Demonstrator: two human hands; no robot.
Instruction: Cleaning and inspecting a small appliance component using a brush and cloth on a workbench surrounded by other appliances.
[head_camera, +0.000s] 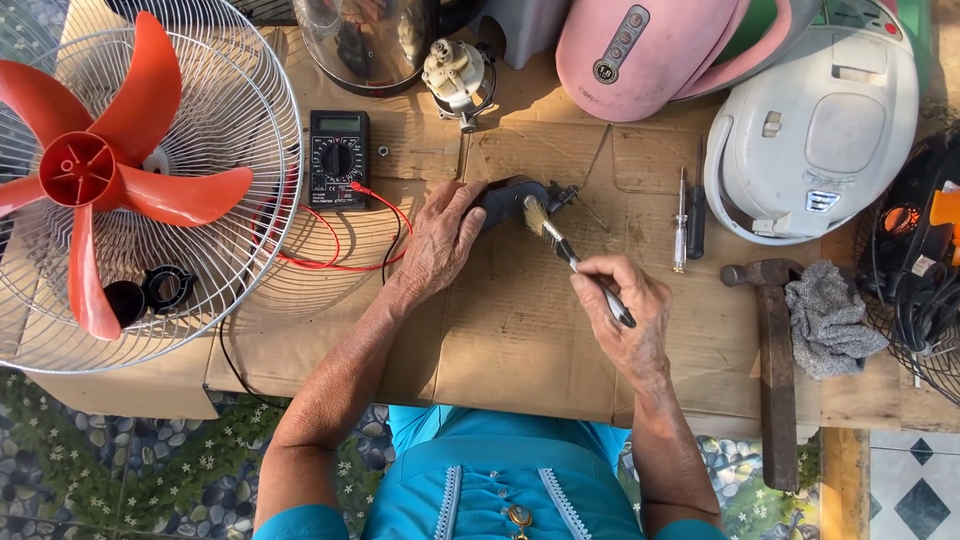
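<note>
Pinching a small paintbrush (575, 262) by its handle, the right hand (622, 318) has its fingers (606, 272) clenched around it, the bristles touching the dark motor part (515, 200) that lies on the cardboard-covered desk (520, 340). The left hand (440, 238) presses down over that part's near end, fingers curled on it to hold it steady. It looks like dust is being brushed off the part, and the next stroke would call for light sweeps while the left hand turns it. Left of the part sit a black multimeter (338, 158) with red leads and a fan with red blades (110, 170) inside its wire guard. Right of it lie two screwdrivers (688, 215), a hammer (772, 350) and a grey rag (828, 320). Much of the part is hidden under the left hand, so its shape is hard to make out.
</note>
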